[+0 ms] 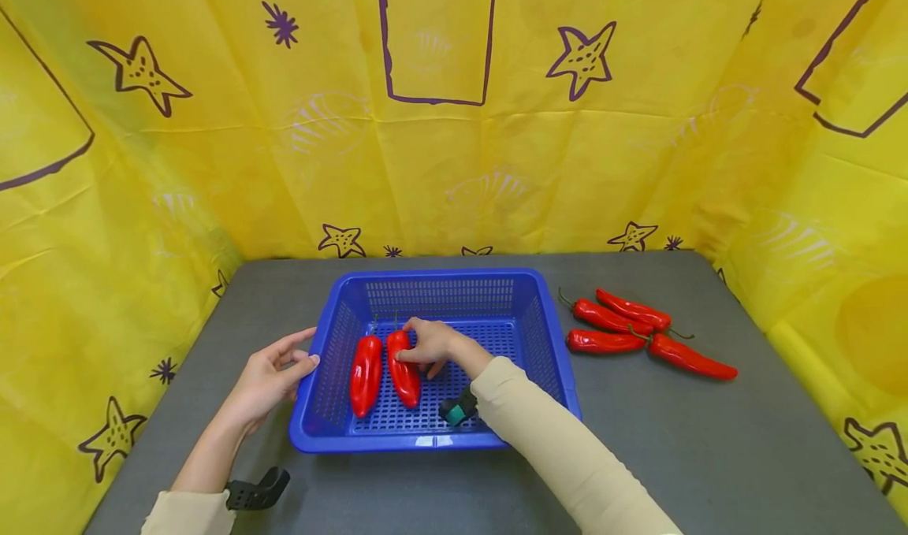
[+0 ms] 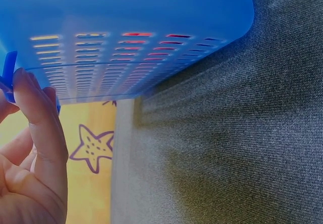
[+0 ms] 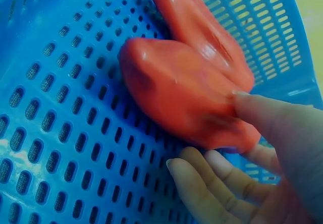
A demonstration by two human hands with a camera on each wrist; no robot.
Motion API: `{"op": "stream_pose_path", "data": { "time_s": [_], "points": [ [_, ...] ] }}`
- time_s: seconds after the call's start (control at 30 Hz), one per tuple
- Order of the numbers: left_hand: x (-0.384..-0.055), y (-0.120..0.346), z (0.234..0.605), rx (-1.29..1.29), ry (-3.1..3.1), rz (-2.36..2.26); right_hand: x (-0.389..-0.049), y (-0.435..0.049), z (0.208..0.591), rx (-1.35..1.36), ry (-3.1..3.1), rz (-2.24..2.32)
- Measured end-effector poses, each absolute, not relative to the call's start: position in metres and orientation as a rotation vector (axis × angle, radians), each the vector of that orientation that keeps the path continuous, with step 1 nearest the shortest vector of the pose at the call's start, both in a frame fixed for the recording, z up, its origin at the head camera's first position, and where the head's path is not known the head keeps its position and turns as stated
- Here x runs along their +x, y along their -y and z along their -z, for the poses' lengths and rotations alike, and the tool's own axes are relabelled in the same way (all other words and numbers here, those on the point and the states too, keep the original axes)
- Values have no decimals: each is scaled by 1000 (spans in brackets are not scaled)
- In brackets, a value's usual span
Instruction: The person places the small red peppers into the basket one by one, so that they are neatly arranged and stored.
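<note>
Inside the blue plastic basket (image 1: pixel 440 443), two long red peppers lie side by side toward the left. My right hand (image 1: pixel 434 344) reaches in and grips the right-hand pepper (image 1: pixel 404 381) near its stem end. The right wrist view shows the thumb on top of this gripped pepper (image 3: pixel 176 90) and other fingers beneath it. The other pepper (image 1: pixel 366 373) lies just left of it, untouched. My left hand (image 1: pixel 269 377) holds the basket's left rim between thumb and fingers; the left wrist view shows those fingers (image 2: pixel 43 128) at the rim.
Several more red peppers (image 1: pixel 610 341) with green stems lie in a loose group on the grey table (image 1: pixel 638 456), right of the basket. Yellow cloth (image 1: pixel 440 180) printed with starfish hangs behind and along both sides of the table.
</note>
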State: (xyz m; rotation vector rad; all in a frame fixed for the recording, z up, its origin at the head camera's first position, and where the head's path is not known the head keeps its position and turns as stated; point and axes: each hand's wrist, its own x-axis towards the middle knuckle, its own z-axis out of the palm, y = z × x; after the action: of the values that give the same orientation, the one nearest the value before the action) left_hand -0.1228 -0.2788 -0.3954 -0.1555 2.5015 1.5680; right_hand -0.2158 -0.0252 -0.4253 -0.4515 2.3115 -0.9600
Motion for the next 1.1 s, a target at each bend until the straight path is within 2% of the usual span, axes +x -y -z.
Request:
{"op": "stream_pose_path", "data": {
  "time_s": [1.1],
  "points": [
    [-123, 280, 398, -146, -2492, -1595, -211, 34, 423, -396, -2295, 971]
  ]
}}
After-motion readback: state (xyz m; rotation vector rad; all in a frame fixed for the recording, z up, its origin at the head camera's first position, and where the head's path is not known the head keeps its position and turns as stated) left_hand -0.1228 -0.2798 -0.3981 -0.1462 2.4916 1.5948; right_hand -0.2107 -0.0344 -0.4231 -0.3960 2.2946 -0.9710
